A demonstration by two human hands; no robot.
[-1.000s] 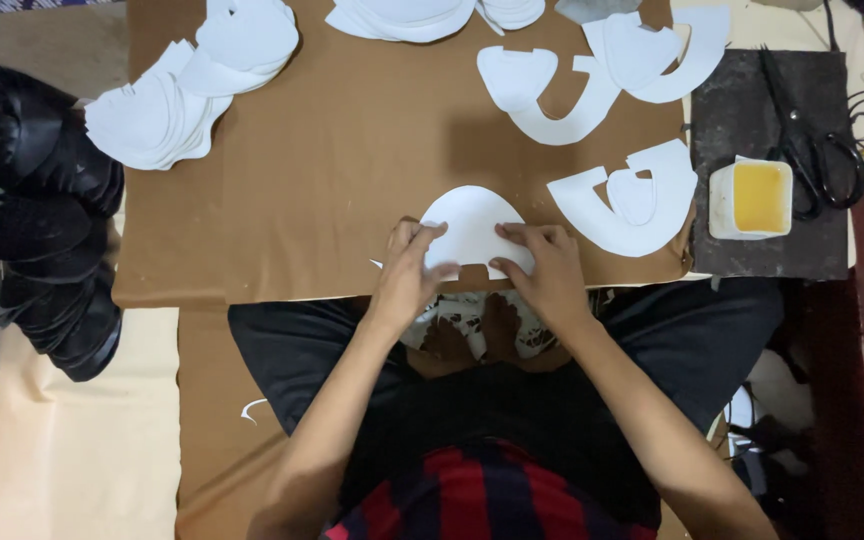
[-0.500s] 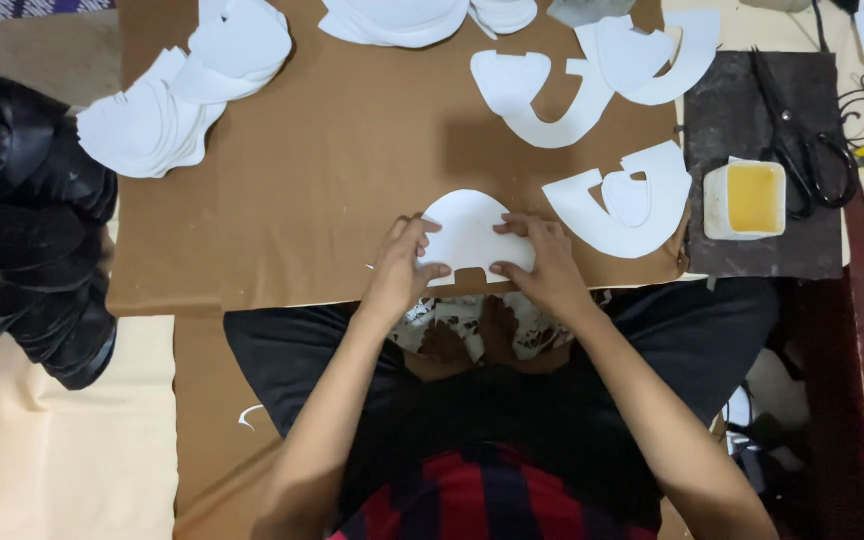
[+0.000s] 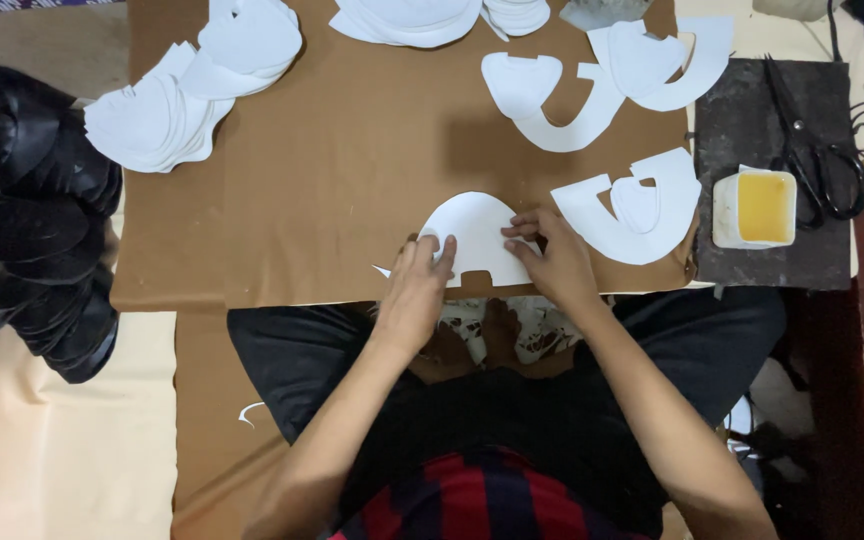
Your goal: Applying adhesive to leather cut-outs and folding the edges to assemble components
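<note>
A white rounded cut-out piece (image 3: 473,232) lies near the front edge of a brown board (image 3: 352,170). My left hand (image 3: 414,290) presses its lower left edge with the fingers on top. My right hand (image 3: 552,257) pinches its right side between thumb and fingers. The piece's lower edge has a small notch between the two hands.
Stacks of white cut-outs (image 3: 187,95) sit at the far left and along the far edge (image 3: 407,15); curved white pieces (image 3: 632,200) lie to the right. A dark mat (image 3: 752,250) holds scissors (image 3: 812,150) and a tub of yellow glue (image 3: 757,207). Black shoe parts (image 3: 37,210) pile at left.
Both hands have stayed on the white piece, with the fingers shifting slightly along its lower edge. The piece has barely moved.
</note>
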